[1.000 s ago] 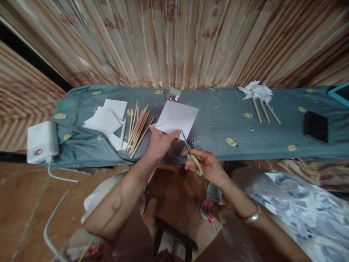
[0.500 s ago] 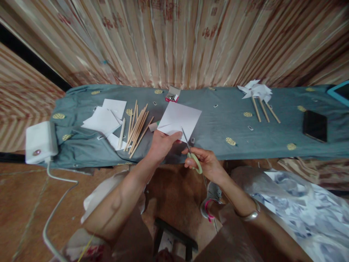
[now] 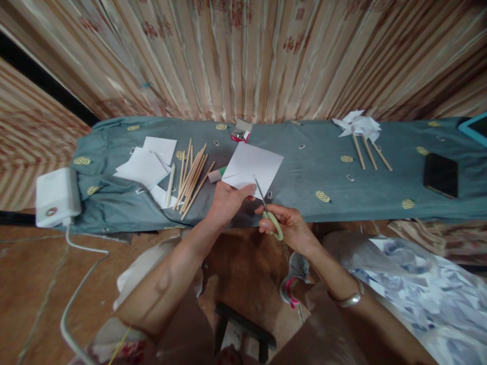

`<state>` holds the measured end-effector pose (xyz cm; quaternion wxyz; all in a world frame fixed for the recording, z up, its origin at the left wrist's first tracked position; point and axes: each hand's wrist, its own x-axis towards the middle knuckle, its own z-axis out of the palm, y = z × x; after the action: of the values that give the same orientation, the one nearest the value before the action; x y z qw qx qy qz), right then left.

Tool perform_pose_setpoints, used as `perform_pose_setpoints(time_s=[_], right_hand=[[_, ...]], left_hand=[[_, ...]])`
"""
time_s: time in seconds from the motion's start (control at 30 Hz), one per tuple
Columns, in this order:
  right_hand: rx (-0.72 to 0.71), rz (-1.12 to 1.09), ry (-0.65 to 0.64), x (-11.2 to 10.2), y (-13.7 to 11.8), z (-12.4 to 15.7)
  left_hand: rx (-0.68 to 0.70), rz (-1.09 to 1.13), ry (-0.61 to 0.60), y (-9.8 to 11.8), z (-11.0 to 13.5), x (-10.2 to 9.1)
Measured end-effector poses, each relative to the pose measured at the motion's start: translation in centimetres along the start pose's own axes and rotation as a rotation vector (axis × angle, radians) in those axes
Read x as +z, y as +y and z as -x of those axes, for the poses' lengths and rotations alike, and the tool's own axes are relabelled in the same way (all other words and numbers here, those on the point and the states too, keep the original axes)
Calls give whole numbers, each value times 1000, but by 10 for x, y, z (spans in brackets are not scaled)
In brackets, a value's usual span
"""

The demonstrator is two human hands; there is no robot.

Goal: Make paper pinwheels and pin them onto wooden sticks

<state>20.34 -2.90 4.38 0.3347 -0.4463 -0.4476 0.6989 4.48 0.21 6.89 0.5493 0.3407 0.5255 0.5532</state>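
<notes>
Striped curtains (image 3: 243, 61) hang behind a long desk (image 3: 300, 170) draped in blue-grey cloth with yellow prints. Over its near half, between the two hands, is a square white paper (image 3: 255, 161); clock directions run from it, with 12 towards the curtains. At 7 o'clock the left hand (image 3: 226, 200) grips its near edge, thumb on top, fingers underneath. At 5 o'clock the right hand (image 3: 291, 223) has its fingers closed on the green handles of the scissors (image 3: 265, 206), whose blades meet the paper's near right side, one lying over it. A thin line, slit or crease, shows near the paper's left corner.

Just beyond, at 11 o'clock, sits an open red box (image 3: 240, 135) of small metal pieces. At 9 o'clock lie loose sticks (image 3: 194, 175), then a white rod (image 3: 170, 185), white sheets (image 3: 144, 165) and a white device (image 3: 57, 197) with a cable (image 3: 85, 250). Three pinwheels (image 3: 357, 124) lie at 2 o'clock, a phone (image 3: 441, 175) at 3. Lower, at 4, rests a bag (image 3: 429, 294) of paper scraps.
</notes>
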Motion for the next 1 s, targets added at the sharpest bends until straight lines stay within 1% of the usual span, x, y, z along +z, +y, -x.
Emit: perform_pose_setpoints(time_s=[0.2, 0.47, 0.83, 1.0], right_hand=[[4, 8, 1, 1, -3, 0], [37, -12, 18, 3, -8, 1], [-15, -14, 10, 2, -1, -1], [-4, -17, 5, 2, 1, -1]], left_hand=[[-6, -17, 16, 0, 1, 1], [-8, 3, 4, 2, 1, 1], [-17, -6, 3, 0, 0, 0], [-7, 18, -1, -1, 1, 0]])
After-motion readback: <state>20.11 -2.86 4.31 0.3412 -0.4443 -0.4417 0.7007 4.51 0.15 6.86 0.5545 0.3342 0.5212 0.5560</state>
